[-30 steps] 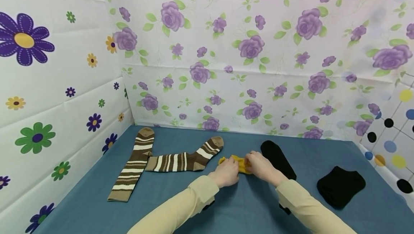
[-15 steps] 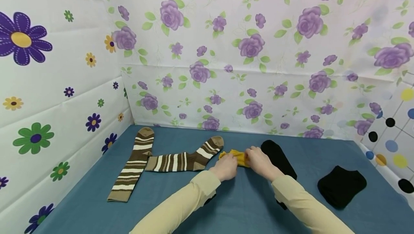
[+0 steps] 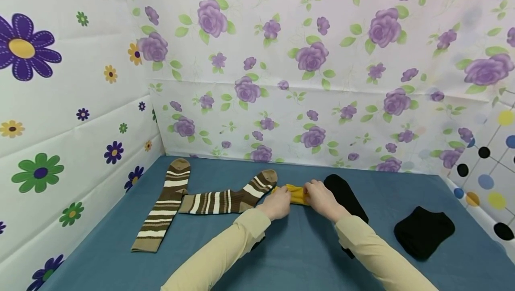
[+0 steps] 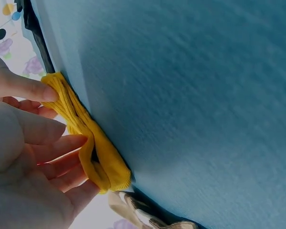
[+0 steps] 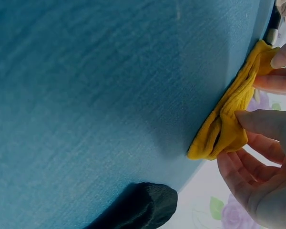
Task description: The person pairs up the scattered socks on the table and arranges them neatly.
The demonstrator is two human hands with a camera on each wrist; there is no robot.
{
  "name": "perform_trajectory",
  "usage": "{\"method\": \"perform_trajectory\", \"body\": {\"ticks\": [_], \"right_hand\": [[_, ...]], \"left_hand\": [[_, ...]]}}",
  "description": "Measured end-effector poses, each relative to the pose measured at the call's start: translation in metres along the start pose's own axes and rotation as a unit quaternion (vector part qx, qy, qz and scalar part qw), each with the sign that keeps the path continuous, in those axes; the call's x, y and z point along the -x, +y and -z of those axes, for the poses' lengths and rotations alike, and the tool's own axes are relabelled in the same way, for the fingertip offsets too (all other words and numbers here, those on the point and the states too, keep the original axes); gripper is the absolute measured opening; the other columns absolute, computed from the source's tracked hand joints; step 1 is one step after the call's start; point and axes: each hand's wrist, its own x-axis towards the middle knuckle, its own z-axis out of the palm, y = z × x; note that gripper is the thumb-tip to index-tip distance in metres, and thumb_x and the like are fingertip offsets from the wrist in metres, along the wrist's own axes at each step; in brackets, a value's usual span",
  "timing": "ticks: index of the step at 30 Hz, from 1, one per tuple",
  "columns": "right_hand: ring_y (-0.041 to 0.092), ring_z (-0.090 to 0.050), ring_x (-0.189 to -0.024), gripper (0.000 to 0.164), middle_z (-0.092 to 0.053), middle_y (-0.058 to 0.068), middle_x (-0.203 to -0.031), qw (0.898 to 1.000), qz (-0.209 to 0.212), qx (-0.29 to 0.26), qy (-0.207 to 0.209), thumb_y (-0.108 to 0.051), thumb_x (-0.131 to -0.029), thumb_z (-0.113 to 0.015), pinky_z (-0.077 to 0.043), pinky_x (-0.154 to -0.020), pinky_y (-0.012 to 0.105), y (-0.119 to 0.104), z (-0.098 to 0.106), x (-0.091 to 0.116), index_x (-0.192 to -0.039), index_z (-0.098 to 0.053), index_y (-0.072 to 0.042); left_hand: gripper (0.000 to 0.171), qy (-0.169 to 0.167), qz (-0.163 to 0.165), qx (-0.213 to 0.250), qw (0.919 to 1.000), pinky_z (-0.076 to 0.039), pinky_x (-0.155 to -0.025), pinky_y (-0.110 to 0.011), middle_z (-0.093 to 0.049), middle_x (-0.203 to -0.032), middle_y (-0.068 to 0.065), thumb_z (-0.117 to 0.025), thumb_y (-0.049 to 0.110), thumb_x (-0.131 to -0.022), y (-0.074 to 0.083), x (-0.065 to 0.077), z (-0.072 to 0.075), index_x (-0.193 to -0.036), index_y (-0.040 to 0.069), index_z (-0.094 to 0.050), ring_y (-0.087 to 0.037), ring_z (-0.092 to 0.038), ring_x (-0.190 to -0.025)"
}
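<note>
A yellow sock (image 3: 297, 195), folded into a narrow strip, lies near the back of the blue table between both hands. My left hand (image 3: 276, 202) is at its left end; in the left wrist view several left fingertips (image 4: 78, 141) lie against the sock's folded edge. The right hand (image 3: 322, 199) pinches the right end, its thumb (image 5: 260, 120) on top and fingers below in the right wrist view. An open fold shows near each end of the sock.
Two brown-and-white striped socks lie to the left, one lengthwise (image 3: 164, 208) and one crosswise (image 3: 217, 201), their edges meeting. Two black socks lie to the right, one long (image 3: 344, 195) close beside my right hand, one short (image 3: 424, 232) farther off. Patterned cloth walls enclose the table (image 3: 100, 255).
Both hands have moved slightly away from me, carrying the yellow sock toward the back. The left hand has shifted left over the last half second, and more of the sock shows. Other socks lie still.
</note>
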Motion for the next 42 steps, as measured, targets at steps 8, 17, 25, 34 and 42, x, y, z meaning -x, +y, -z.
{"method": "perform_trajectory", "body": {"ticks": [8,17,25,34,42], "right_hand": [[0.024,-0.049,-0.07,0.009,-0.051,0.007,-0.076,1.0,-0.004,-0.003,-0.001,0.001,-0.078,-0.068,-0.044,-0.061,0.032,0.002,-0.002,-0.003,-0.085,-0.063,0.0],[0.024,-0.05,-0.072,0.01,-0.05,0.006,-0.077,0.999,-0.028,-0.008,-0.014,-0.002,-0.078,-0.069,-0.045,-0.062,0.033,0.007,-0.004,-0.009,-0.085,-0.062,-0.002],[0.024,-0.05,-0.073,0.011,-0.05,0.005,-0.077,0.999,-0.037,-0.02,-0.015,-0.002,-0.078,-0.07,-0.044,-0.061,0.033,0.009,-0.004,-0.012,-0.085,-0.062,-0.002],[0.026,-0.051,-0.075,0.01,-0.051,0.007,-0.078,0.999,-0.046,-0.025,-0.016,-0.001,-0.078,-0.069,-0.045,-0.062,0.035,0.015,-0.003,-0.018,-0.086,-0.062,-0.001],[0.027,-0.051,-0.076,0.011,-0.051,0.009,-0.079,0.998,-0.057,-0.025,-0.015,0.0,-0.079,-0.067,-0.045,-0.063,0.035,0.018,-0.005,-0.024,-0.088,-0.062,0.001]], "left_hand": [[0.023,0.007,-0.009,-0.005,0.9999,-0.044,-0.07,-0.026,-0.048,-0.106,-0.011,-0.054,0.009,-0.09,-0.005,-0.003,0.001,-0.11,-0.001,-0.058,-0.022,-0.051,-0.094],[0.021,0.019,-0.014,0.001,0.9997,-0.044,-0.072,-0.028,-0.047,-0.109,-0.011,-0.052,0.012,-0.091,-0.012,-0.009,0.002,-0.107,0.001,-0.06,-0.022,-0.049,-0.095],[0.026,0.007,-0.013,0.001,0.9999,-0.041,-0.082,-0.028,-0.048,-0.114,-0.011,-0.048,0.012,-0.093,-0.016,-0.013,0.003,-0.115,0.0,-0.056,-0.023,-0.049,-0.102],[0.028,0.006,-0.004,-0.009,0.9999,-0.043,-0.078,-0.029,-0.049,-0.111,-0.01,-0.048,0.014,-0.094,-0.016,-0.018,0.006,-0.118,0.001,-0.054,-0.023,-0.05,-0.101],[0.032,-0.003,0.009,-0.013,0.9999,-0.044,-0.079,-0.031,-0.048,-0.117,-0.011,-0.048,0.014,-0.094,-0.015,-0.024,0.004,-0.123,0.001,-0.051,-0.023,-0.047,-0.108]]}}
